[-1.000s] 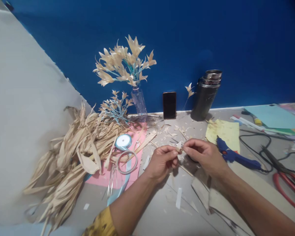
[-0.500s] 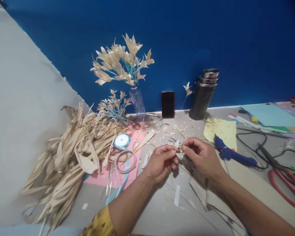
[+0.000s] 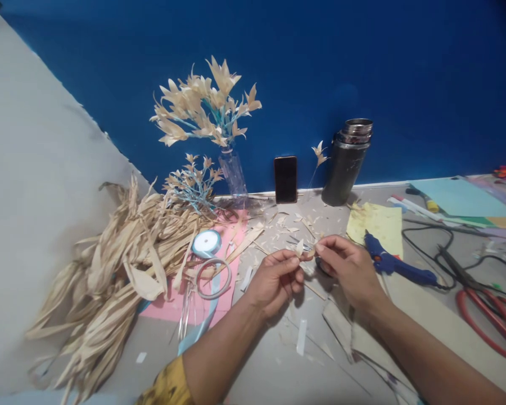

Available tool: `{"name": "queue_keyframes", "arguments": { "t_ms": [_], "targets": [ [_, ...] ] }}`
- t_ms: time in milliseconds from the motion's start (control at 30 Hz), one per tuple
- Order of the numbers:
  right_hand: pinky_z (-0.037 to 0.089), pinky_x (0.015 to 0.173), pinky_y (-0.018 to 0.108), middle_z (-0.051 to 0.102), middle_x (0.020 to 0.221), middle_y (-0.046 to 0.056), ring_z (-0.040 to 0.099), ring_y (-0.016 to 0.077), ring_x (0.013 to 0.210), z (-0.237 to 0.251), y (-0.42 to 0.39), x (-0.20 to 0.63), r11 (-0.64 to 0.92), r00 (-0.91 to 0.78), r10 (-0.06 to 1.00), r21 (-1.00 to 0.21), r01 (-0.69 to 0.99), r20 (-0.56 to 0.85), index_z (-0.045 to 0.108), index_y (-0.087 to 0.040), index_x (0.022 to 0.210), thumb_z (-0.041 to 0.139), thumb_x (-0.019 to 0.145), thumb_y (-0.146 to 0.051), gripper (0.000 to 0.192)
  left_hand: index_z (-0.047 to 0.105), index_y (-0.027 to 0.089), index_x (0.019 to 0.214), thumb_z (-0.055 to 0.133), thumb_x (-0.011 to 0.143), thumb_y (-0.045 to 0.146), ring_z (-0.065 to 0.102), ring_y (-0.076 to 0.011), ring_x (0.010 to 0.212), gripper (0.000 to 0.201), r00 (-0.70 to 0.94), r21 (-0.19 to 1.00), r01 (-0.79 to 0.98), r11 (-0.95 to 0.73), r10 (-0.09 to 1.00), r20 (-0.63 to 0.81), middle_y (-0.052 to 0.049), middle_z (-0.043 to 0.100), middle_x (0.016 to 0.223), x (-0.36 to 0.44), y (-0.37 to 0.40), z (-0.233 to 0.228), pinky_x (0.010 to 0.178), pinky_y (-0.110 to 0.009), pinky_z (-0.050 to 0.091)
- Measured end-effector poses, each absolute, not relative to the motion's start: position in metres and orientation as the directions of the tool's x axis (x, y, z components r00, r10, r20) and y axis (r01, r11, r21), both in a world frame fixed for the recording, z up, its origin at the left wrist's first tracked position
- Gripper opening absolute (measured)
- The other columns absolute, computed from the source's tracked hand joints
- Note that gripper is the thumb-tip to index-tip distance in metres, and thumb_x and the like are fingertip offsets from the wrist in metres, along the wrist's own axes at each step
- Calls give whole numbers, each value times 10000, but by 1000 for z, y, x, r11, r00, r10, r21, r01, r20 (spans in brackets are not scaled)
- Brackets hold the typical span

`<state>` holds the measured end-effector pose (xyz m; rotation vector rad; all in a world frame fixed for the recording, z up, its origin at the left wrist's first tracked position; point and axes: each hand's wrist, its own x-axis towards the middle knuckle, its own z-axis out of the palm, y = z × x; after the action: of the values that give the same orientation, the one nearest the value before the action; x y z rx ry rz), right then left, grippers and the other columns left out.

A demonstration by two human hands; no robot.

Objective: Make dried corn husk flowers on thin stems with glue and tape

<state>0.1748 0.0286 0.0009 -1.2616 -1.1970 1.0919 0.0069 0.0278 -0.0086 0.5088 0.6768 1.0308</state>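
Note:
My left hand (image 3: pixel 276 279) and my right hand (image 3: pixel 349 266) meet above the table's middle, fingertips pinched together on a small pale husk petal piece (image 3: pixel 300 248). Both hands grip it from either side. Beneath them lie husk scraps and cut strips (image 3: pixel 301 336). A pile of dried corn husks (image 3: pixel 113 264) lies to the left. A blue glue gun (image 3: pixel 394 264) rests just right of my right hand.
A vase of husk flowers (image 3: pixel 213 115) stands at the blue wall, with a smaller spray (image 3: pixel 193 181), a phone (image 3: pixel 285 179) and a steel flask (image 3: pixel 346 161). Ribbon spool (image 3: pixel 206 243), pink paper (image 3: pixel 181 304), yellow paper (image 3: pixel 375 223), red scissors (image 3: pixel 489 315) and cables (image 3: pixel 442 253) lie around.
The hands stay pinched together on the small piece, shifting slightly; the fingers have turned it a little. The view has drifted a bit.

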Motion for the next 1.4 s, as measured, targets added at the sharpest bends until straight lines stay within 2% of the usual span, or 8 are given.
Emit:
{"name": "queue_keyframes", "arguments": {
  "t_ms": [100,167,267,400,567,967,1200,1400],
  "targets": [
    [304,464,266,505,517,-41,416,124,479,-3,30,177,-16,88,996,-1000,-25,-18,690,-211,798,739,825,-531,325,649,128,778,890,682,172,588,-72,520,263,354,643,-625,443,895,-273,-96,773,939,7,28,-7,441,-175,444],
    [343,483,273,542,553,-30,453,132,504,-4,29,178,36,92,995,-999,30,38,705,-216,824,726,850,-503,290,631,131,791,878,709,169,584,-68,524,263,386,620,-622,478,876,-289,-110,779,952,6,28,-7,454,-166,444],
    [450,582,299,674,717,17,576,167,622,-3,25,177,223,77,967,-952,208,243,725,-229,846,685,899,-410,193,604,142,820,857,747,171,567,-62,509,266,429,584,-618,526,848,-310,-107,777,931,5,28,-8,442,-149,410],
    [529,728,321,732,827,38,677,197,776,-2,22,175,518,-42,842,-784,343,538,722,-240,849,613,953,-254,151,594,146,818,849,766,195,501,-40,449,265,440,592,-620,515,853,-281,-51,740,817,4,29,-8,397,-134,337],
    [562,745,317,750,855,48,715,199,821,-6,24,178,708,-187,684,-580,403,705,726,-244,931,592,967,-158,164,610,143,831,888,708,232,463,-33,416,317,447,618,-603,505,855,-263,-15,690,738,4,29,-7,369,-136,294],
    [583,717,314,766,902,63,733,204,830,-8,26,184,770,-300,622,-495,402,724,742,-256,983,565,983,-152,205,606,147,811,914,641,302,462,-35,404,385,337,712,-556,429,899,-279,13,641,672,5,30,-7,357,-150,255],
    [579,743,313,771,937,80,729,202,861,-12,27,188,802,-396,565,-369,471,724,731,-238,996,539,1000,-171,203,591,162,814,884,634,293,461,-48,398,368,303,736,-517,436,898,-320,20,634,638,3,31,-7,347,-153,230],
    [557,759,307,774,970,78,727,207,892,-14,26,189,792,-439,594,-395,465,674,729,-247,996,537,1008,-200,198,602,180,828,853,686,369,399,-62,353,345,258,823,-388,416,906,-336,53,546,477,3,29,-9,372,-171,255]
  ]
}}
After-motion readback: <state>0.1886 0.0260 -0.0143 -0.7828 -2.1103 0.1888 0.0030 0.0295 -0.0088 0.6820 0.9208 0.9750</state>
